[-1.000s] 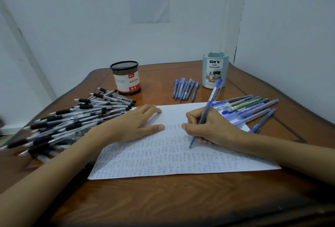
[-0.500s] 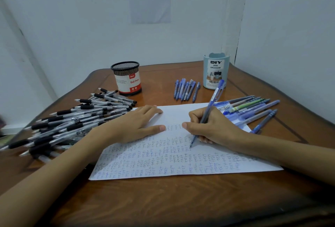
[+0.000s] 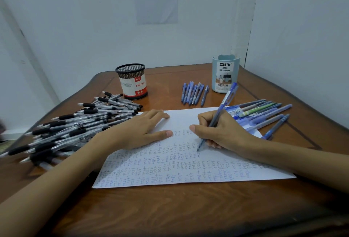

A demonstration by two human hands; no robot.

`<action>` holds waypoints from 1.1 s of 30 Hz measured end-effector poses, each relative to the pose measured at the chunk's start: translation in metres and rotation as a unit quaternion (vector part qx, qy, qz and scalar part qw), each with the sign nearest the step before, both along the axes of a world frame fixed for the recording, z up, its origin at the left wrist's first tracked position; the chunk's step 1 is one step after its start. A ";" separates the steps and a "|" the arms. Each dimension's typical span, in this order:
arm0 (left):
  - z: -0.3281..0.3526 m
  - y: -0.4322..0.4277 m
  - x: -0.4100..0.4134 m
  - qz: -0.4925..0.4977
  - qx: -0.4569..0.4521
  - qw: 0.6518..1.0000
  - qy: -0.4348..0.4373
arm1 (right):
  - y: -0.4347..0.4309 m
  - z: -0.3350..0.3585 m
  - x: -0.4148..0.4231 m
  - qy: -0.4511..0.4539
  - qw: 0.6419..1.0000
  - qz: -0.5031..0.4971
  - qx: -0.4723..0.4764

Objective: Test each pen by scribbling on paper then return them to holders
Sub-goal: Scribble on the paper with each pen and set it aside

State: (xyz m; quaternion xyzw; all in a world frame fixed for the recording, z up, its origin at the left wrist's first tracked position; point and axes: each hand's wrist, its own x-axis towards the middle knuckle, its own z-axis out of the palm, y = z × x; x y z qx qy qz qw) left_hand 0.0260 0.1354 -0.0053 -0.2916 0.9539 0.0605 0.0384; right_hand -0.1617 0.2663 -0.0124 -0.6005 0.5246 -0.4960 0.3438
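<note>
A white sheet of paper (image 3: 188, 170), covered with rows of small blue scribbles, lies on the wooden table (image 3: 170, 208). My right hand (image 3: 224, 132) grips a blue pen (image 3: 224, 100) with its tip on the paper. My left hand (image 3: 139, 129) rests flat on the sheet's upper left part, fingers straight. A black mesh holder (image 3: 132, 80) with a red and white label stands at the back left. A pale blue desk organizer (image 3: 225, 74) stands at the back right.
A large heap of black-grip pens (image 3: 75, 125) covers the table's left side. Several blue pens (image 3: 194, 93) lie in a row in front of the organizer. More blue and green pens (image 3: 264, 112) lie to the right of the paper. White walls close in behind and to the right.
The pen tip has shifted slightly on the paper as my right hand writes. My left hand has stayed in place.
</note>
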 end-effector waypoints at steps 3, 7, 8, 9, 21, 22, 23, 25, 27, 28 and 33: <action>0.000 0.000 0.000 0.001 0.000 1.000 -0.002 | 0.000 -0.001 0.000 0.007 1.000 -0.005 -0.007; 0.000 0.000 0.000 0.003 0.004 1.000 0.001 | -0.001 -0.001 -0.001 0.007 1.000 -0.015 0.001; 0.000 0.001 0.001 0.003 0.004 1.000 0.000 | -0.001 -0.001 -0.001 0.005 1.000 -0.012 0.005; 0.000 0.001 0.000 0.004 0.003 1.000 -0.001 | 0.000 -0.001 -0.001 0.007 1.000 -0.007 0.006; 0.004 0.006 0.000 0.010 0.013 1.000 -0.002 | 0.004 0.018 -0.005 -0.079 0.994 -0.073 0.021; 0.004 0.006 0.000 0.008 0.013 1.000 -0.002 | 0.003 0.020 -0.007 -0.074 0.994 -0.078 0.009; 0.004 0.006 0.000 0.007 0.013 1.000 -0.002 | 0.001 0.021 -0.008 -0.071 0.995 -0.077 -0.003; 0.004 0.005 0.000 0.007 0.012 1.000 0.000 | 0.000 0.024 -0.010 -0.082 0.994 -0.068 -0.015; 0.003 0.004 0.001 0.006 0.010 1.000 0.002 | -0.001 0.023 -0.013 -0.087 0.995 -0.056 -0.017; 0.003 0.004 0.001 0.005 0.010 1.000 0.002 | -0.001 0.022 -0.014 -0.082 0.995 -0.049 -0.019; 0.001 0.002 0.001 0.003 0.007 1.000 0.005 | -0.001 0.017 -0.016 -0.051 0.998 -0.038 -0.011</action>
